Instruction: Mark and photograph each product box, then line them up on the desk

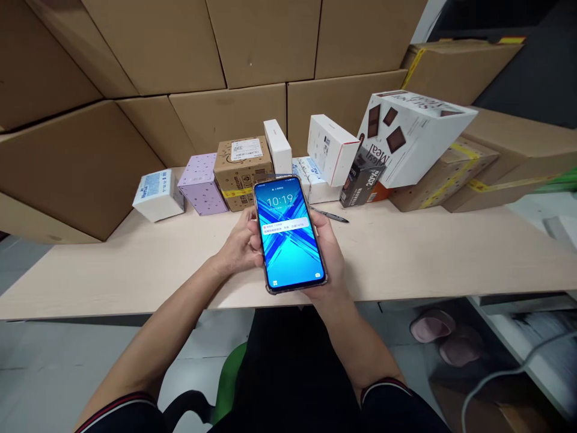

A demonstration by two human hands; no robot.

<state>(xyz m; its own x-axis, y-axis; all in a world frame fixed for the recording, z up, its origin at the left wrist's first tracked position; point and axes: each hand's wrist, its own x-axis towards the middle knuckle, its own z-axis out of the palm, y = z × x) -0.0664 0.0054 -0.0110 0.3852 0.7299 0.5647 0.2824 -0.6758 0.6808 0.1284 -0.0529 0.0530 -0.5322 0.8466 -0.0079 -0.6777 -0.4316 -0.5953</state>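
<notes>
A smartphone [288, 234] with a lit blue lock screen is held upright above the front edge of the light wooden table [428, 252]. My right hand [331, 246] cradles it from behind and below, fingers wrapped round its right edge. My left hand [238, 246] grips its left edge, thumb near the screen. Both hands are closed on the phone.
A row of small boxes lines the back of the table: a white one [157, 195], a lilac dotted one [201, 183], a brown carton [242, 171], white boxes [331, 147] and a large tilted chocolate box [412, 135]. A pen [331, 215] lies nearby. Big cartons [252, 54] stack behind.
</notes>
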